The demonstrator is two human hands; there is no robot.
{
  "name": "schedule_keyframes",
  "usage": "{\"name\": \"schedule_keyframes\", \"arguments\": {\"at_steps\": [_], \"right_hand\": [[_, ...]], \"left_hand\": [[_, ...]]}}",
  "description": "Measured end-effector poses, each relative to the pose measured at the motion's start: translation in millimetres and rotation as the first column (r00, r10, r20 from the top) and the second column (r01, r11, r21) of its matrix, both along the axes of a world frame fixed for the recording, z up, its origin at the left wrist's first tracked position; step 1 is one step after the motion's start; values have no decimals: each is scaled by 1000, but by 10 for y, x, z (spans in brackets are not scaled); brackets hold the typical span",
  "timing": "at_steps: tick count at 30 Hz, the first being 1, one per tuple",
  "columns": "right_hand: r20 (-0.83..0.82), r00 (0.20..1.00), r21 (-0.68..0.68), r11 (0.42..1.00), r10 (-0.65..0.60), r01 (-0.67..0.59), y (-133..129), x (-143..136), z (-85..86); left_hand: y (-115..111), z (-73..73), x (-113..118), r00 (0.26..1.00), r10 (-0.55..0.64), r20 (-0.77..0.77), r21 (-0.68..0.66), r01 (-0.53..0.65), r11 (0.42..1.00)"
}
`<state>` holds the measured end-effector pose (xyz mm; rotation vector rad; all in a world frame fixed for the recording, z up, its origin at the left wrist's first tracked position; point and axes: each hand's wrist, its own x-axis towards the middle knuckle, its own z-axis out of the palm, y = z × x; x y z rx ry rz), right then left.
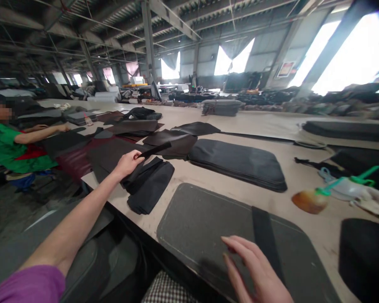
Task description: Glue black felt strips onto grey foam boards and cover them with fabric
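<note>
My left hand (128,163) pinches the end of a black fabric strip (156,148), which sticks out to the right above a pile of folded black strips (151,185). In front of me lies a dark grey rounded panel (205,223) with a pale line along its edge. A black band (267,235) lies across its right part. My right hand (255,269) hovers over or rests on the panel, I cannot tell which; its thumb and fingers are apart with nothing between them. Behind the panel sits a stack of black rounded pieces (236,162).
At right, a bottle of amber liquid with a green brush (311,200) lies on the table (227,187), near a dark piece (364,252). Brown sheets (170,141) lie beyond my left hand. A co-worker in green (6,143) sits at left. A grey stack (222,107) stands farther back.
</note>
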<state>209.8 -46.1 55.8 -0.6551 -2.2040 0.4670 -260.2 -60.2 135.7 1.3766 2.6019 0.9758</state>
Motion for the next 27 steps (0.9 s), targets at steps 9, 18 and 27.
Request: {"name": "schedule_keyframes", "arguments": {"at_steps": [9, 18, 27], "right_hand": [[-412, 906, -890, 256, -99, -377, -374, -585, 153], [-377, 814, -926, 165, -443, -340, -290, -485, -64], [-350, 928, -935, 104, -129, -338, -148, -590, -38]], "left_hand": [[-734, -454, 2144, 501, -345, 794, 79, 478, 875], [-789, -610, 2414, 318, -415, 852, -63, 850, 523], [4, -554, 2091, 248, -248, 936, 15, 680, 733]]}}
